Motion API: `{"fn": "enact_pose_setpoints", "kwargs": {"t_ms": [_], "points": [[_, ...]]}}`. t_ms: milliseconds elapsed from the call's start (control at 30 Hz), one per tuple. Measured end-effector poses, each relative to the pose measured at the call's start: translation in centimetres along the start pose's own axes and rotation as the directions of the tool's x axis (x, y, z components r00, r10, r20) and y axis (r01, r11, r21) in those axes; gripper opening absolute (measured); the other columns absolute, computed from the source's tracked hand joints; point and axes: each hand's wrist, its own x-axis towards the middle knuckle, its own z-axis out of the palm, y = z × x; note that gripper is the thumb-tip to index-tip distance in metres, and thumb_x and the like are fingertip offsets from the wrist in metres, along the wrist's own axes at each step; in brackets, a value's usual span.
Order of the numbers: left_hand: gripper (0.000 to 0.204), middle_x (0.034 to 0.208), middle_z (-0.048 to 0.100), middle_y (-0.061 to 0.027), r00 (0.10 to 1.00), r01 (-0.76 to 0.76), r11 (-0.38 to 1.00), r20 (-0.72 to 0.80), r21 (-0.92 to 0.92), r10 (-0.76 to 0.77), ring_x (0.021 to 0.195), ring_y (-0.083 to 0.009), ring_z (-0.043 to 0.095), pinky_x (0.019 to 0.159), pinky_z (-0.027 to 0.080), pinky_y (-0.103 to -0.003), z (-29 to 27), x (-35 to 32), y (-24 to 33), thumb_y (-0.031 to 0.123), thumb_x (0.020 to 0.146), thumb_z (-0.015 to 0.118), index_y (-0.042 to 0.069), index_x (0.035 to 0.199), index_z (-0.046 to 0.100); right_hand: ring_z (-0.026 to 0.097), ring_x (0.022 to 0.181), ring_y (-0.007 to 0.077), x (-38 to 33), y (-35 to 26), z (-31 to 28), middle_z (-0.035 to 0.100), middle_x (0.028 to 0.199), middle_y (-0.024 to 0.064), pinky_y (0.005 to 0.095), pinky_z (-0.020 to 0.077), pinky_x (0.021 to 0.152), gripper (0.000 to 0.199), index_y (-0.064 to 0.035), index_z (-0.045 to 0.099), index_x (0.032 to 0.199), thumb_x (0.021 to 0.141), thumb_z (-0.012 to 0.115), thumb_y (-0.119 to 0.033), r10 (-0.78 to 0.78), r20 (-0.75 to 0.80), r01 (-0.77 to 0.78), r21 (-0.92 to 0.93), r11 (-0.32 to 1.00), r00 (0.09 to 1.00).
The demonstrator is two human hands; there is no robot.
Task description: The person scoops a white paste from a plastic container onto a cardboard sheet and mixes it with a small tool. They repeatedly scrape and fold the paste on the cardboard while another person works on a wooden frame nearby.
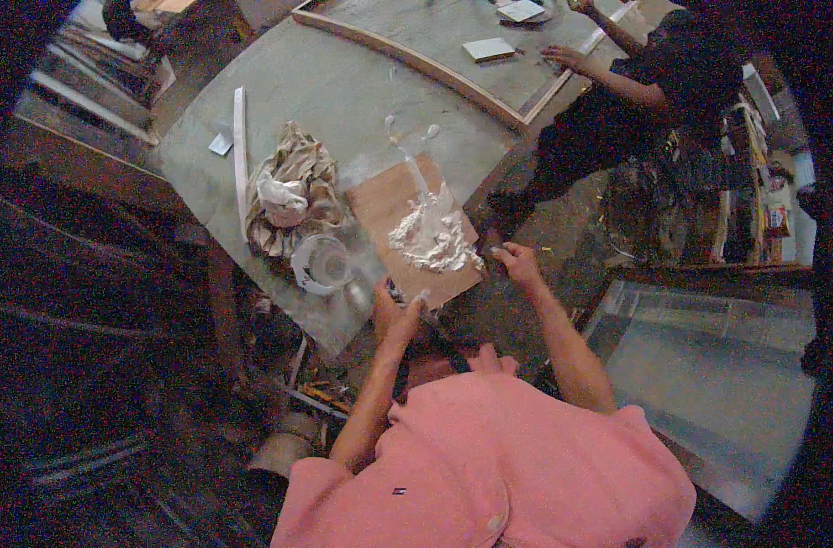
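Observation:
A brown rectangular board (369, 203) lies at the near corner of the table, carrying a spread heap of white paste (427, 236). My left hand (398, 318) grips the board's near edge, its thumb on top and a small dark object by its fingers. My right hand (521, 265) is closed just off the board's right edge, beside the paste. What it holds is too dark and blurred to name. To the left of the board stands a clear plastic tub (322, 265) with whitish smears. Behind the tub is a crumpled beige cloth (293, 178).
A pale strip (240, 151) lies left of the cloth. White drips (430, 132) spot the grey table (343, 91). At the far side, another person (654, 91) reaches over a wooden frame (416, 62) near white tiles (488, 49). A glassy sheet (709, 365) stands right.

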Motion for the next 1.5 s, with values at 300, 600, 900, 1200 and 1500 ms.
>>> {"fn": "enact_pose_setpoints", "kwargs": {"t_ms": [300, 600, 900, 1200, 1500], "points": [[0.06, 0.12, 0.065, -0.0117, 0.992, 0.001, 0.921, 0.118, -0.389, 0.049, 0.102, -0.0242, 0.066, 0.086, 0.057, -0.038, -3.2, -3.6, -2.8, 0.017, 0.088, 0.077, 0.002, 0.138, 0.049, 0.065, 0.082, 0.013, -5.6, 2.9, 3.0, 0.073, 0.093, 0.003, 0.0314, 0.0517, 0.076, 0.033, 0.0009, 0.073, 0.105, 0.092, 0.072, -0.029, -0.049, 0.017, 0.048, 0.061, 0.997, 0.999], [0.045, 0.119, 0.067, -0.009, 0.925, -0.276, 0.944, 0.218, -0.181, 0.313, 0.102, -0.0185, 0.065, 0.089, 0.055, -0.034, -5.7, -5.5, 6.3, 0.009, 0.094, 0.07, 0.002, 0.135, 0.053, 0.063, 0.089, 0.0138, -11.1, 1.2, 2.3, 0.073, 0.101, 0.0055, 0.0332, 0.0495, 0.083, 0.039, 0.0017, 0.072, 0.113, 0.092, 0.07, -0.032, -0.005, -0.069, 0.024, 0.283, 0.959, 0.998], [0.045, 0.12, 0.066, -0.0087, 0.865, -0.079, 0.943, 0.448, -0.324, 0.226, 0.104, -0.0166, 0.064, 0.086, 0.055, -0.031, -1.0, -5.4, 3.5, 0.008, 0.094, 0.071, 0.002, 0.135, 0.054, 0.062, 0.112, 0.0231, -18.1, 6.1, -0.1, 0.067, 0.122, 0.0119, 0.0363, 0.05, 0.092, 0.047, 0.0012, 0.067, 0.123, 0.089, 0.074, -0.031, 0.262, -0.185, -0.086, 0.641, 0.763, 0.947], [0.041, 0.117, 0.063, -0.0054, 0.808, -0.13, 0.984, 0.562, -0.12, 0.175, 0.096, -0.0148, 0.06, 0.085, 0.053, -0.033, 3.8, -3.4, -0.4, 0.011, 0.095, 0.068, 0.002, 0.132, 0.053, 0.057, 0.128, 0.0331, -23.3, 18.2, -1.8, 0.059, 0.138, 0.017, 0.0411, 0.0477, 0.109, 0.074, -0.0092, 0.061, 0.136, 0.067, 0.082, 0.006, -0.054, -0.519, 0.007, -0.092, 0.996, 0.853], [0.041, 0.114, 0.065, -0.0056, 0.847, 0.026, 0.97, 0.521, -0.242, 0.107, 0.095, -0.0157, 0.062, 0.082, 0.053, -0.033, 2.1, -3.6, 2.6, 0.01, 0.095, 0.067, 0.003, 0.133, 0.053, 0.065, 0.094, 0.0155, -24.8, 19.6, -4.3, 0.071, 0.1, 0.0023, 0.0348, 0.0521, 0.076, 0.037, -0.007, 0.071, 0.12, 0.092, 0.069, -0.031, 0.605, -0.485, 0.035, 0.797, 0.603, 0.632]]}}
